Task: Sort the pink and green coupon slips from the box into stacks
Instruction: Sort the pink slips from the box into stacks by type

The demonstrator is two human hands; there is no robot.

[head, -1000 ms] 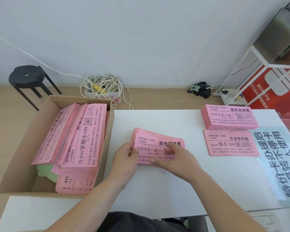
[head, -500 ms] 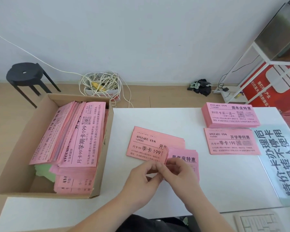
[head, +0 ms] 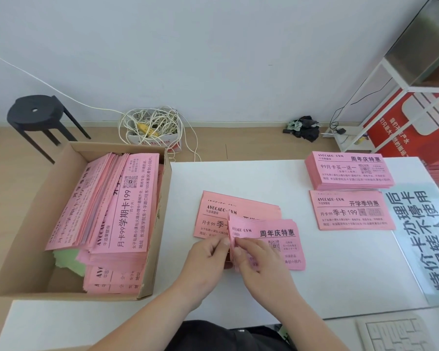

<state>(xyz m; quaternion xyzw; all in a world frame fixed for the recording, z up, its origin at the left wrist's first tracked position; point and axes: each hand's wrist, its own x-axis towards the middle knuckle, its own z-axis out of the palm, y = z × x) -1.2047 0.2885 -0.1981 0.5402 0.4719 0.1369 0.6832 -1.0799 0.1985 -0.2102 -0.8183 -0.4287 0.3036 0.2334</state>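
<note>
Both hands pinch a thin bundle of pink paper coupon slips [head: 271,239] at the white table [head: 238,176].
The left hand [head: 208,259] and right hand [head: 260,271] grip the bundle's left edge, and it overlaps a loose pink pile [head: 236,211] just behind. To the left, the open brown cardboard box [head: 33,231] holds more pink slips [head: 127,206] and pale green slips [head: 69,262]. Far right lies a thin pink stack [head: 352,211], with a thicker pink stack [head: 350,173] behind it.

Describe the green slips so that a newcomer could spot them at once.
Start at the cardboard box left of the white table. Near its front left, the green slips peek from under the leaning pink slips. They alone are green.
</note>
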